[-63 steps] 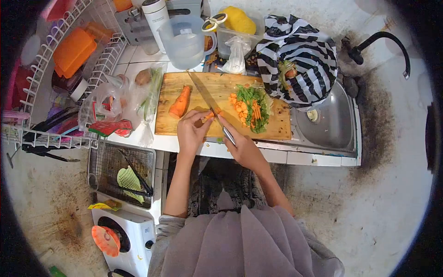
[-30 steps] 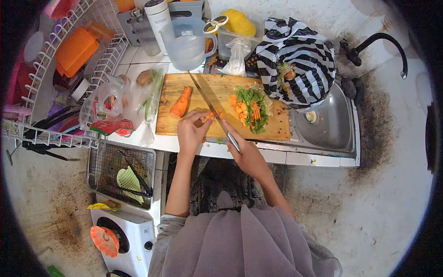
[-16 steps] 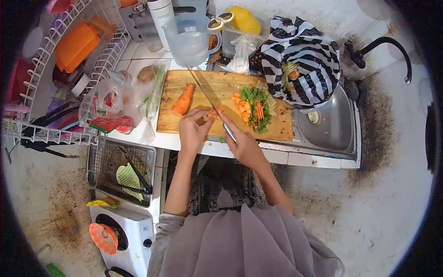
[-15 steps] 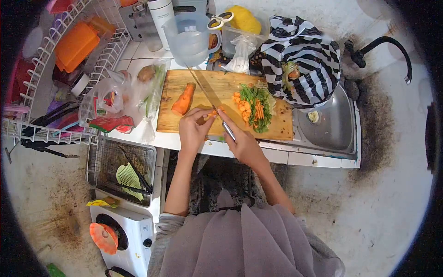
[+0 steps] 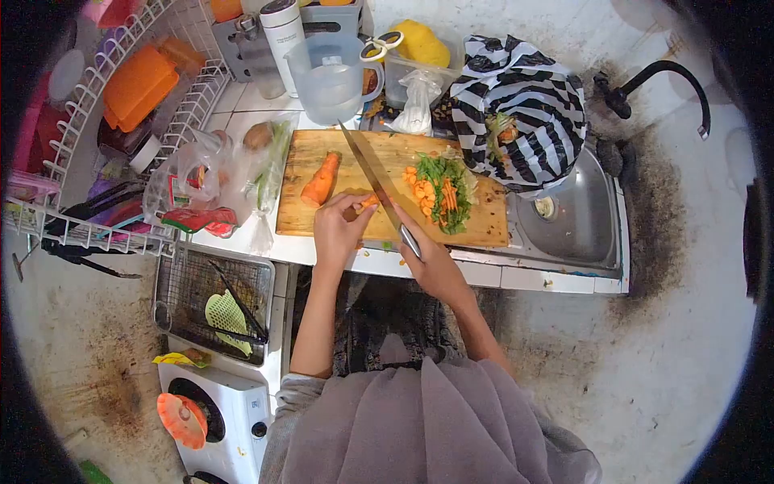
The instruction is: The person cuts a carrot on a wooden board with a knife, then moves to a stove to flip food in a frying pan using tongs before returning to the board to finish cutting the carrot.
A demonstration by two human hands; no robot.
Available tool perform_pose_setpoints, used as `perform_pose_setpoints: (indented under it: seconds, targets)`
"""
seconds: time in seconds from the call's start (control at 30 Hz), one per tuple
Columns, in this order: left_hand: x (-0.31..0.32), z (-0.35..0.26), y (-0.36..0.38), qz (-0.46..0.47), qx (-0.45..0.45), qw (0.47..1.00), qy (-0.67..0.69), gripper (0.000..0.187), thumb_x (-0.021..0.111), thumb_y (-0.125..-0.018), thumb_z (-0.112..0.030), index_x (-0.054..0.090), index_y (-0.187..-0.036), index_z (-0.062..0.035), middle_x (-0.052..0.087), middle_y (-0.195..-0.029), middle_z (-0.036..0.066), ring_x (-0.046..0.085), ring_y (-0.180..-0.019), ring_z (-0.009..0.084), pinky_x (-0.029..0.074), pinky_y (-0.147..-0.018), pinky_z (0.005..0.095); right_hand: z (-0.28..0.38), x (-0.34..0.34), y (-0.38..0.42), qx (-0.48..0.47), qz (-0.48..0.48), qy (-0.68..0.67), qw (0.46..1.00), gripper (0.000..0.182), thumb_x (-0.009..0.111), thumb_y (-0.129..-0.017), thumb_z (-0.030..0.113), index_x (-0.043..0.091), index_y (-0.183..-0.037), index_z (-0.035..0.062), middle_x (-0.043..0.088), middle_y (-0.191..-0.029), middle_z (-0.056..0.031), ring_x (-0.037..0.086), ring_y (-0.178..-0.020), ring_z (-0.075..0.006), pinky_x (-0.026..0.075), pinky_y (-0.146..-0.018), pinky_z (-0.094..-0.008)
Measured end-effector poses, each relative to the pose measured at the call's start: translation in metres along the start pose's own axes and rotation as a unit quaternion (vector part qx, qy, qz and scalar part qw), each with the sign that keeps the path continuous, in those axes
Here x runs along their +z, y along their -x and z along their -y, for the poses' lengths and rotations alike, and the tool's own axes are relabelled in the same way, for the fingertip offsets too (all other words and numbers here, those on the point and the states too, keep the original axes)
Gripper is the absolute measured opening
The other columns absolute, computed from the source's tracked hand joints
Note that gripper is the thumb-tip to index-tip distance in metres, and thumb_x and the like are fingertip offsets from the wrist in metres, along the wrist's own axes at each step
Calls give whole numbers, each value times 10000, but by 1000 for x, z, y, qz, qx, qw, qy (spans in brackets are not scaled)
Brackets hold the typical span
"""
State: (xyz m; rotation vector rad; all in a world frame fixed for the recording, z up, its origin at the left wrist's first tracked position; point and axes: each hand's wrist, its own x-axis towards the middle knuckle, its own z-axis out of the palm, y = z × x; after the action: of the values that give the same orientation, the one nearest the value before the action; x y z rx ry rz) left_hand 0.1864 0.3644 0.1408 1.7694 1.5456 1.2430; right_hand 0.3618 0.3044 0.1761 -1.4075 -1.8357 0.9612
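My left hand (image 5: 339, 230) pinches a small piece of carrot (image 5: 370, 201) against the wooden cutting board (image 5: 302, 219). In my right hand (image 5: 431, 258) is the handle of a long knife (image 5: 372, 179); its blade crosses the board at a slant, close beside the carrot piece and my left fingertips. A larger peeled carrot (image 5: 322, 179) lies on the board's left part. To the right of the blade, cut carrot pieces (image 5: 422, 189) lie against a heap of chopped green leaves (image 5: 459, 211), with thin carrot strips on top.
Behind the board stand a clear plastic jug (image 5: 330, 89) and a tub with scissors (image 5: 380, 47). A striped plastic bag (image 5: 548, 105) rests over part of the sink (image 5: 584, 222). Plastic bags (image 5: 189, 181) lie left, beside a dish rack (image 5: 81, 129). A stove (image 5: 234, 411) sits lower left.
My right hand and the knife have shifted slightly right, and the blade now stands a little away from my left fingertips. The whole view has shifted slightly too.
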Motion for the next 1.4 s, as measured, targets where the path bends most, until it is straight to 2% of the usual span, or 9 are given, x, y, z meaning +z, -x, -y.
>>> perform_pose_setpoints:
  seconds: [0.07,0.2,0.6,0.67,0.8,0.9,0.97,1.3,1.4]
  targets:
    - [0,2,1,0,5,1000,0,210,757,-751,-137,717,-923,-22,660,-803,129,630,-676,236,484,-631,308,6,-5,4,42,35,-36,998,604,509,-924,139,269,-1470,233,528,-1258,-265,509,-1129,-447,435,-928,-446]
    - [-1,-2,0,5,-1,1000,9,230,763,-745,-136,717,-939,-21,663,-808,132,625,-671,240,483,-637,312,3,-5,4,44,36,-20,998,591,503,-931,142,272,-1469,224,540,-1241,-264,522,-1118,-443,438,-928,-446]
    - [-7,-13,-2,36,-44,998,12,245,766,-734,-105,722,-960,-23,652,-782,102,608,-688,195,478,-662,295,-6,-8,-14,30,97,-95,990,598,492,-927,136,259,-1475,181,437,-1387,-223,448,-1245,-398,379,-1009,-406]
    - [-6,-12,-2,32,-38,999,13,241,766,-736,-111,722,-957,-25,651,-780,102,607,-681,197,478,-655,293,0,-7,-17,31,93,-67,993,609,488,-917,66,263,-1479,128,457,-1379,-190,504,-1202,-266,355,-1008,-301]
    - [-3,-8,-1,11,-10,1000,24,226,751,-747,-79,711,-955,-1,655,-784,109,560,-581,178,438,-561,279,6,-4,-21,61,103,-82,989,617,481,-910,57,259,-1480,140,423,-1411,-194,493,-1235,-289,375,-999,-325]
    - [-6,-11,-1,35,-40,999,7,218,752,-744,-73,711,-946,-2,661,-800,113,571,-597,178,449,-575,276,-1,6,-26,6,74,-11,997,635,478,-900,61,255,-1481,186,523,-1282,-240,561,-1117,-374,435,-915,-378]
    - [-4,-8,-1,23,-22,999,11,214,755,-748,-88,715,-943,-11,658,-793,106,593,-635,181,465,-604,281,-1,10,-27,-6,36,39,999,663,521,-866,76,277,-1463,226,607,-775,-280,603,-751,-453,481,-718,-504]
    - [-3,-3,-1,12,4,1000,-5,242,775,-740,-124,720,-954,-25,635,-756,91,605,-657,177,479,-625,285,-6,9,16,-65,-33,72,995,670,530,-870,79,260,-1466,224,599,-720,-276,607,-693,-432,478,-661,-517]
    - [-5,-8,-1,26,-36,999,-6,226,769,-727,-100,711,-924,-5,677,-853,129,642,-735,234,498,-683,304,7,0,35,108,77,125,983,657,530,-892,72,263,-1466,247,622,-950,-279,600,-863,-454,481,-753,-482]
